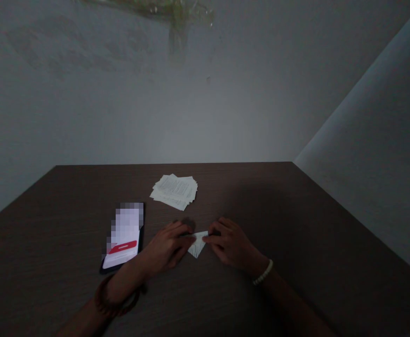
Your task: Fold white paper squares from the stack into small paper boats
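A small white folded paper (197,244), triangular with its point toward me, lies on the dark wooden table (296,224). My left hand (168,248) pinches its left edge with curled fingers. My right hand (230,243) presses and pinches its right edge, fingers bent together. Both hands rest on the tabletop, meeting over the paper. A brown bead bracelet circles my left wrist, a white one my right.
A loose stack of printed paper slips (175,191) lies beyond my hands, toward the wall. A phone (124,236) with a lit screen lies left of my left hand. Grey walls close off the table's far and right sides.
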{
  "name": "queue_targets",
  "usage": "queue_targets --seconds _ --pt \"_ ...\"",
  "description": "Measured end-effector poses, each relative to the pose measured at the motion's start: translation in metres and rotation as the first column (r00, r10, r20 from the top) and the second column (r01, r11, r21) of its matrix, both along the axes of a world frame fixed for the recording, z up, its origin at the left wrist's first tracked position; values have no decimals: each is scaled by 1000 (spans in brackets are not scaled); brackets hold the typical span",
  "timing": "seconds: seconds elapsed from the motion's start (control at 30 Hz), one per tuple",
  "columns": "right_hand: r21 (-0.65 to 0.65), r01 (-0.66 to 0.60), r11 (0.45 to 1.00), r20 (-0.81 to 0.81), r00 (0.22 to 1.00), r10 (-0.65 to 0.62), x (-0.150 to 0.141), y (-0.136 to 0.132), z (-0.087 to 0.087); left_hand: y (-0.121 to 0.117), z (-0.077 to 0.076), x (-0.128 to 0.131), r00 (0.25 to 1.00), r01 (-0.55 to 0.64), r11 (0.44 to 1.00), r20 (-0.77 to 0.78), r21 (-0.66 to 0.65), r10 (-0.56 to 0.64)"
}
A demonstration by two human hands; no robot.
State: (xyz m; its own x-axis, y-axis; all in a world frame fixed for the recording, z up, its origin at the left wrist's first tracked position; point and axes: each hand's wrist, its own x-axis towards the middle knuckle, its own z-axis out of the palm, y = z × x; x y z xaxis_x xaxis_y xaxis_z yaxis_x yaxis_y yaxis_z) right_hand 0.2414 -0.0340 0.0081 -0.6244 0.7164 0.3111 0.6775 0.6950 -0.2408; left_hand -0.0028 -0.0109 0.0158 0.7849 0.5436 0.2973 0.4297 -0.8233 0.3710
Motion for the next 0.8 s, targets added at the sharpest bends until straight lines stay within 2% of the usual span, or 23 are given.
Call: queue_targets --seconds 0.13,0.23,0.43,0.67,0.8 --pt "-39 15 999 -1 1000 -15 -1 -3 4 0 1 -2 1000 8 1000 0 -28 -8" --pt "-45 59 997 -18 998 -60 -7 -5 7 -2 3 -3 999 26 1000 -26 0 -26" --pt "16 148 989 -29 989 -148 -23 -6 -2 -4 1 -3 999 29 997 -23 67 -27" --pt "-17 90 996 -61 994 -91 -25 -4 -7 -3 -1 -8 999 46 998 -18 42 -45" --pt "5 31 1000 -2 1000 -31 -25 -3 -8 -4 -2 -10 997 57 993 -66 101 -51"
